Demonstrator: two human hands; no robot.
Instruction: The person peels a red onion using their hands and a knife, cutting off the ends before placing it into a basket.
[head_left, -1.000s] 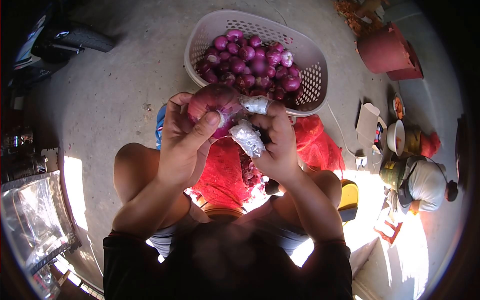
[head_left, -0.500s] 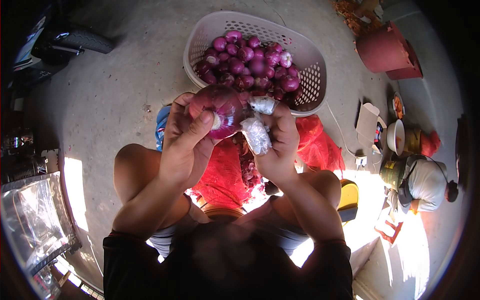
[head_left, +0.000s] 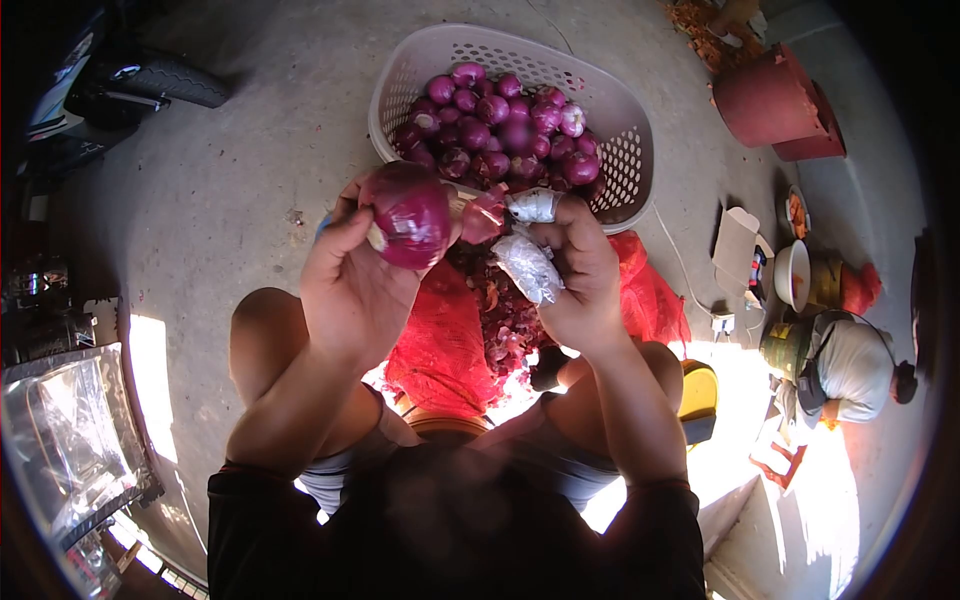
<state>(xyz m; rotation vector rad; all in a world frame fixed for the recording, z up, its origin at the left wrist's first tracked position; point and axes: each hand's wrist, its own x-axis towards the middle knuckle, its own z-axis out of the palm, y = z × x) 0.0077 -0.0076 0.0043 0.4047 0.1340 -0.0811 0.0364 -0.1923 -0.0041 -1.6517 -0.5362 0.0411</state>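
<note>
A large red onion [head_left: 408, 215] is held up in my left hand [head_left: 352, 290], its pale end near my thumb. My right hand [head_left: 578, 275] is a little to the right, with silvery wrapping on its thumb and index finger. A loose piece of onion skin [head_left: 484, 214] is pinched at the wrapped fingertips, beside the onion. Beyond both hands stands a grey perforated basket [head_left: 628, 100] with several peeled purple onions [head_left: 492, 108]. Below the hands lie a red mesh bag [head_left: 440, 350] and a heap of onion skins [head_left: 510, 325].
More red mesh [head_left: 645, 295] lies by my right knee. At the right are a reddish tub [head_left: 768, 100], a white bowl [head_left: 792, 274], an open cardboard box [head_left: 735, 245] and a seated person [head_left: 855, 368]. A wheel [head_left: 170, 80] is at the upper left.
My left hand and the onion have moved left and turned. My right hand has drawn away to the right, and a piece of skin now shows apart from the onion.
</note>
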